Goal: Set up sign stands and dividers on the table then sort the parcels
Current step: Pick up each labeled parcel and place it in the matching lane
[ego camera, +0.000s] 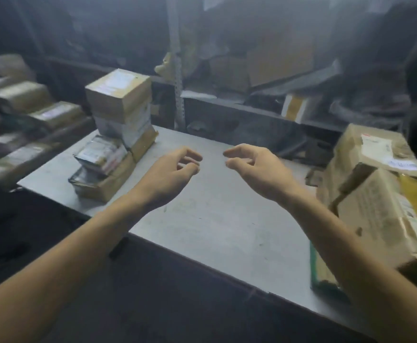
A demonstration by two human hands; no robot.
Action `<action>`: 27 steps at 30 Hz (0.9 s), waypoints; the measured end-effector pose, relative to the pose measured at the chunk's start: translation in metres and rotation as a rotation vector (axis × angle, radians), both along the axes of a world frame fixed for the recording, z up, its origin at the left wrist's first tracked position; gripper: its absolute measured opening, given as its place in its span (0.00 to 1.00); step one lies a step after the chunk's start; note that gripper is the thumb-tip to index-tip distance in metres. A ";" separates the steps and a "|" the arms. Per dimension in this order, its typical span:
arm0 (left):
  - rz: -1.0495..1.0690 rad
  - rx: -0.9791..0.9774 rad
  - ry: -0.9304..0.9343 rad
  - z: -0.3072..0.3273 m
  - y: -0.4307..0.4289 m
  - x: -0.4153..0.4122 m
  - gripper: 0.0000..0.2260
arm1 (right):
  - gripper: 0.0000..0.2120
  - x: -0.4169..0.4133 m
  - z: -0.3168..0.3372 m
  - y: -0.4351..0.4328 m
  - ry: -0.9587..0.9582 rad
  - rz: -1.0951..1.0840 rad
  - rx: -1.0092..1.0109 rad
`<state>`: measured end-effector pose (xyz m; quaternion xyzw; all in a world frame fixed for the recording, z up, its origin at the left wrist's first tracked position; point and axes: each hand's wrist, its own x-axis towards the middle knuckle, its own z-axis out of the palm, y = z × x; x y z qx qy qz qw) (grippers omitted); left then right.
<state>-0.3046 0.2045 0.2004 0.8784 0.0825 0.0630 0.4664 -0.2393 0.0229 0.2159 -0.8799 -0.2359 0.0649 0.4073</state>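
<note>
1. While both arms reach out over the grey surface (215,219), the left hand (175,167) and the right hand (254,167) hover near each other above its middle, fingers loosely curled and apart, holding nothing.
2. A big cardboard box (371,206) lies tilted at the right side of the surface with a torn, gaping flap; its contents cannot be made out. A second labelled box (373,149) sits just behind it.
3. The stack of parcels (118,120) stands at the far left corner of the surface: brown taped boxes with white labels on top, shiny plastic-wrapped packets lower down.
4. More parcels (29,107), blurred, lie off the surface to the left.
5. A dim shelf (239,105) behind holds cardboard boxes.
</note>
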 end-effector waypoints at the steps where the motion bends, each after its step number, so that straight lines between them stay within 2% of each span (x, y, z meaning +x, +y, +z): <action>1: 0.033 -0.010 0.000 -0.002 0.019 -0.004 0.10 | 0.13 0.002 -0.002 0.021 0.009 0.039 0.003; 6: 0.174 -0.030 0.011 -0.021 0.104 -0.009 0.10 | 0.13 0.026 -0.022 0.112 0.068 0.187 0.008; 11: 0.331 -0.027 0.002 -0.037 0.178 0.022 0.11 | 0.13 0.080 -0.044 0.186 0.108 0.289 -0.011; 16: 0.430 0.014 0.033 -0.024 0.241 0.068 0.13 | 0.12 0.145 -0.037 0.246 0.168 0.289 0.023; 21: 0.485 0.009 -0.003 -0.014 0.296 0.118 0.15 | 0.06 0.192 -0.034 0.307 0.280 0.249 0.109; 27: 0.527 0.079 -0.029 -0.030 0.367 0.188 0.18 | 0.18 0.241 -0.055 0.370 0.454 0.122 0.153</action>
